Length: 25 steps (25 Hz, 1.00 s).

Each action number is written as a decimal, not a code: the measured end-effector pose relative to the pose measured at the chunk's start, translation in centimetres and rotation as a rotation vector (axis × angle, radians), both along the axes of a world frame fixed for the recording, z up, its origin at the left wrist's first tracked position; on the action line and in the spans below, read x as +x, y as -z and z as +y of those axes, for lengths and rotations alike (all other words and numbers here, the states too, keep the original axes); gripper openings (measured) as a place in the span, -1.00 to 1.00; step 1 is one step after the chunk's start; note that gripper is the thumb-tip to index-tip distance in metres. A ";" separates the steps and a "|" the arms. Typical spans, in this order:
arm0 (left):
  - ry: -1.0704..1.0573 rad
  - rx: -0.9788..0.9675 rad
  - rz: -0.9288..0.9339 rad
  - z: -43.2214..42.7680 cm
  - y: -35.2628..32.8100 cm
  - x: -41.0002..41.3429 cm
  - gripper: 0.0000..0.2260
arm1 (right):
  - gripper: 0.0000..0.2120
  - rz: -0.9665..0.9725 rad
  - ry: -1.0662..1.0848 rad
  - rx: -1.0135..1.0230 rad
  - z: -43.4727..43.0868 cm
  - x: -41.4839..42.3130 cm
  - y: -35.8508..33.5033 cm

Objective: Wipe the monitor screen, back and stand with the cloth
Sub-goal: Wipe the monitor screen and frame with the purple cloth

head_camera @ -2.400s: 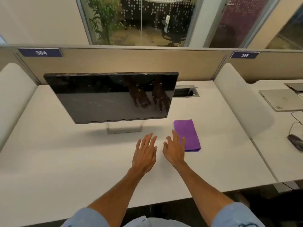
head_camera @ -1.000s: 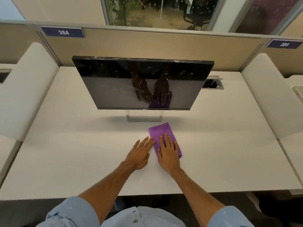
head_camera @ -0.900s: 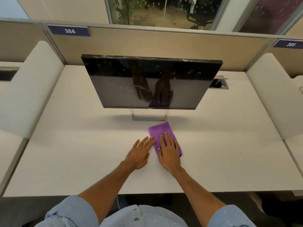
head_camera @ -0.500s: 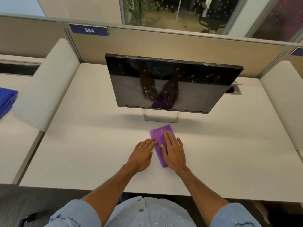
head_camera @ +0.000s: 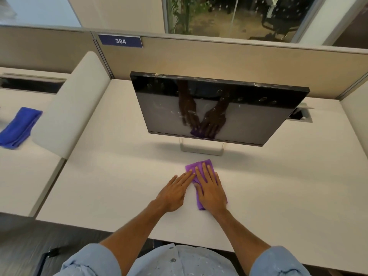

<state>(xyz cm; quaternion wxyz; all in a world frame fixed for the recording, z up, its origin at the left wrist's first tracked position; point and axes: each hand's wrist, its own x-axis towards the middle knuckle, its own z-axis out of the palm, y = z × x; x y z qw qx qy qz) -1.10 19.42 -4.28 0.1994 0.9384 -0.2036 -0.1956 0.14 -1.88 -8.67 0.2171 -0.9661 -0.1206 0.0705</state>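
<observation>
A black monitor (head_camera: 217,110) stands on the white desk (head_camera: 119,186), its dark screen smudged and dusty along the top edge. Its silver stand base (head_camera: 201,150) shows under the lower edge; the back is hidden. A folded purple cloth (head_camera: 194,166) lies on the desk in front of the stand. My right hand (head_camera: 210,189) lies flat on the cloth with straight fingers, covering most of it. My left hand (head_camera: 175,192) rests flat on the desk beside it, fingertips touching the cloth's left edge.
A beige partition (head_camera: 219,56) with a blue "384" label (head_camera: 120,41) runs behind the monitor. White side dividers (head_camera: 75,104) flank the desk. A blue cloth (head_camera: 19,126) lies on the neighbouring desk at left. A cable hatch (head_camera: 300,115) sits behind the monitor's right corner.
My right hand moved onto the purple cloth and slid it left to the front of the monitor stand. My left hand came to the cloth's edge. The view shifted left.
</observation>
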 end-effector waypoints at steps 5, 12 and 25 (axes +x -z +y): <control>0.046 0.017 -0.001 0.8 -1.3 0.5 -0.33 | -0.32 0.133 0.173 0.318 0.8 -0.4 -2.1; -0.070 -0.127 -0.268 3.4 -6.8 3.1 -0.30 | -0.25 0.145 0.309 0.464 1.3 0.7 -5.4; -0.543 -0.520 -0.582 11.1 -18.3 12.9 -0.34 | -0.42 -0.797 -0.102 0.246 12.2 8.6 -28.9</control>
